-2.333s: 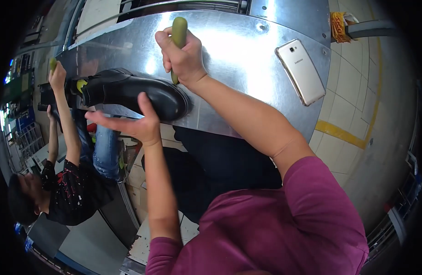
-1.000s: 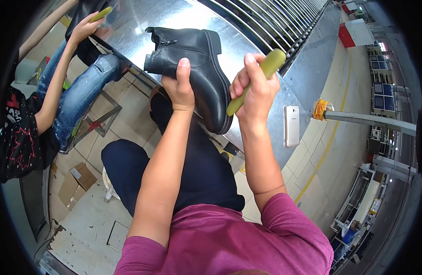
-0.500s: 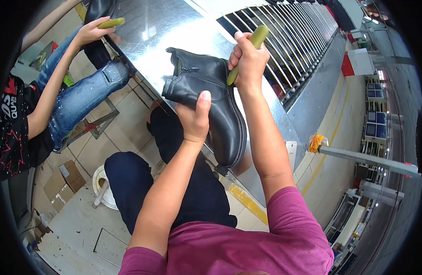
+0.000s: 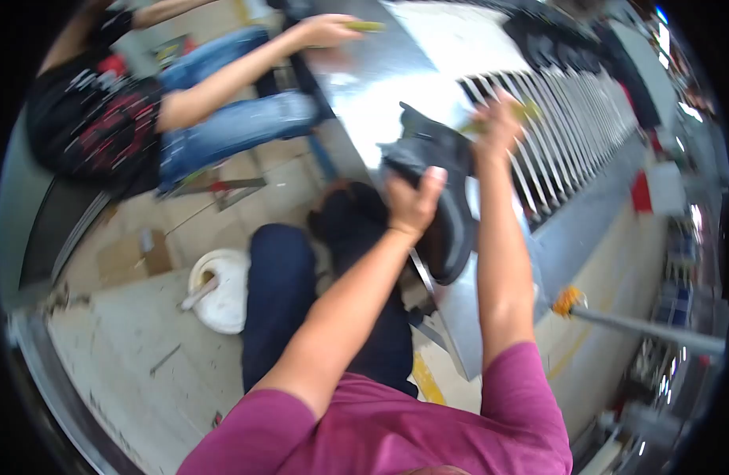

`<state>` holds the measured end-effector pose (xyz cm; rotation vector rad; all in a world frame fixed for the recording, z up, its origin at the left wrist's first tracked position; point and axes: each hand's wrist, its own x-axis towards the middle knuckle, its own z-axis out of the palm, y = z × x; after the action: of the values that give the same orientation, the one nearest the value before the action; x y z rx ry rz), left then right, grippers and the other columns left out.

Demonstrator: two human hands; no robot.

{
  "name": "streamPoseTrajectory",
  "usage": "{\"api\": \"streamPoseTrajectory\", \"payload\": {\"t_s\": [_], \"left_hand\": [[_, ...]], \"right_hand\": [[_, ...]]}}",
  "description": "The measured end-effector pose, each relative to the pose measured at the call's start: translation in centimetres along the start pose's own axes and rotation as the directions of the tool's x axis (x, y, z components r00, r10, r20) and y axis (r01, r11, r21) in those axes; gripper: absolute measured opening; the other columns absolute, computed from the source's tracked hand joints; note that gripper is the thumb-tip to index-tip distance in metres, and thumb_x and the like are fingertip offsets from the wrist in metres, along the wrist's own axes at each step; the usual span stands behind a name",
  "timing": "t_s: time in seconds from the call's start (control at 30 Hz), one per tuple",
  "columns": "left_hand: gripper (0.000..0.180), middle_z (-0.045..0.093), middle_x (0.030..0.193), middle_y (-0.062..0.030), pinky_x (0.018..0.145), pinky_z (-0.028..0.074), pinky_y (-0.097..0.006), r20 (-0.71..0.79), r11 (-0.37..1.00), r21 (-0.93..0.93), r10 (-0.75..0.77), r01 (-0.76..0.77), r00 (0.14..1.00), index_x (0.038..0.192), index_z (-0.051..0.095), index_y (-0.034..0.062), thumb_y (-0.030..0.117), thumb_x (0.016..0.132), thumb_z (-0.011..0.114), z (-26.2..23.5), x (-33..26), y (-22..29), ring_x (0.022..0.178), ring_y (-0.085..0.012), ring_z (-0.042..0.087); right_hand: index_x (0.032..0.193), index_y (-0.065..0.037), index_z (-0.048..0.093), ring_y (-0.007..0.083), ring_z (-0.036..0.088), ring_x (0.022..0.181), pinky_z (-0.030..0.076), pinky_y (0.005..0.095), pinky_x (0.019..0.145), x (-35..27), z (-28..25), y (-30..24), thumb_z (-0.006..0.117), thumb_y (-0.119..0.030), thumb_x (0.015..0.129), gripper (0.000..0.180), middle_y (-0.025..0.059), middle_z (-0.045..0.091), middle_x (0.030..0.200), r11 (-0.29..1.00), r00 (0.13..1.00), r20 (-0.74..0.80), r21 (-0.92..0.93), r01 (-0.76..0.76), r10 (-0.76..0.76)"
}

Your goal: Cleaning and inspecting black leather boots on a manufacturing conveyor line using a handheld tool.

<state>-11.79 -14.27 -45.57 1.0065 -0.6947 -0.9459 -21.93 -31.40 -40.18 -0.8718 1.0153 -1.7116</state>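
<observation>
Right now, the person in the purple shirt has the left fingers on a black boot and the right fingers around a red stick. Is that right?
Not quite: the stick in the right fingers is yellowish green, not red, as the head view shows. The left fingers are indeed on the black boot.

Black on this boot (image 4: 453,226), olive green on my tool (image 4: 527,111), silver-grey across the counter (image 4: 469,321), plum on my shirt (image 4: 396,423), navy on my trousers (image 4: 277,293)!

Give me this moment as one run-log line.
left hand: gripping black boot | right hand: holding olive-green tool beside boot | tool-boot contact: unclear, blurred
</observation>
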Motion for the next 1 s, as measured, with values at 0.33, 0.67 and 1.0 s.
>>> {"api": "streamPoseTrajectory", "payload": {"t_s": [0.33, 0.67, 1.0], "left_hand": [[0.034, 0.071, 0.09, -0.0041, 0.079, 0.053, -0.034, -0.157, 0.942, -0.316, -0.169, 0.113, 0.973, 0.096, 0.072, 0.0024, 0.033, 0.082, 0.076, -3.0, -1.9, 3.8, 0.083, -0.0176, 0.067], [0.054, 0.074, 0.108, -0.0091, 0.094, 0.055, -0.035, 0.311, 0.997, 0.08, -0.032, 0.008, 0.95, 0.123, 0.066, -0.0028, 0.017, 0.077, 0.087, -13.7, -9.9, 20.3, 0.106, -0.0155, 0.067], [0.057, 0.07, 0.126, -0.021, 0.115, 0.039, -0.056, 0.705, 0.805, 0.283, 0.194, -0.521, 0.683, 0.125, 0.067, -0.0013, 0.029, 0.08, 0.083, -27.9, -12.2, 29.0, 0.127, -0.0414, 0.062]], "right_hand": [[0.119, -0.006, 0.059, 0.0062, 0.041, 0.051, 0.038, 0.0222, 0.045, -15.0, -13.6, -1.5, 0.063, -0.019, 0.103, 0.02, -0.0041, 0.043, 0.065, 0.99, 0.983, 0.124, -0.06, -0.129, 0.136], [0.132, -0.007, 0.061, 0.0301, 0.067, 0.111, 0.061, 0.05, 0.079, -28.3, -7.4, -4.2, 0.055, -0.044, 0.099, 0.05, 0.0131, 0.066, 0.128, 0.653, 0.619, 0.325, 0.004, -0.757, 0.715], [0.12, -0.008, 0.06, 0.0234, 0.07, 0.064, 0.058, 0.0369, 0.047, -38.6, 3.7, -6.6, 0.055, -0.026, 0.099, 0.029, 0.0109, 0.071, 0.087, 0.336, 0.38, 0.661, 0.2, -0.92, 0.647]]}}
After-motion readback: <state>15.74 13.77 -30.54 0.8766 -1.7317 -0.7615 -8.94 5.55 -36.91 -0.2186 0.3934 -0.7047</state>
